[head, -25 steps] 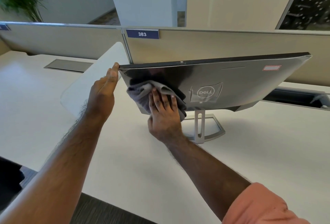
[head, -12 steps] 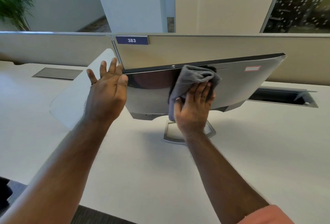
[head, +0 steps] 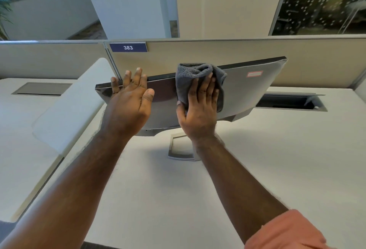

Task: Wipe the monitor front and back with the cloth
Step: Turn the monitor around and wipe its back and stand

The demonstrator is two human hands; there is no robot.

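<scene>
Pressing the gray cloth [head: 200, 78] flat against the monitor [head: 245, 94], the right hand [head: 198, 110] has its fingers nearly straight and spread over the fabric, thumb tucked along the cloth's 8 o'clock edge. The cloth is bunched, its top fold rising over the monitor's upper edge. Left hand [head: 128, 102] is wide open, fingers splayed, holding nothing; fingertips reach the top edge near the monitor's 9 o'clock end, though whether the palm touches the panel is hard to tell. The monitor stands on the white desk [head: 178, 199] on its stand [head: 178, 147], back side facing the camera, long axis running 9 to 3 o'clock, the 3 o'clock end higher. A red-bordered sticker [head: 254, 74] sits near its 2 o'clock corner. Behind, a partition [head: 217, 58] carries a "383" label [head: 128, 47].
</scene>
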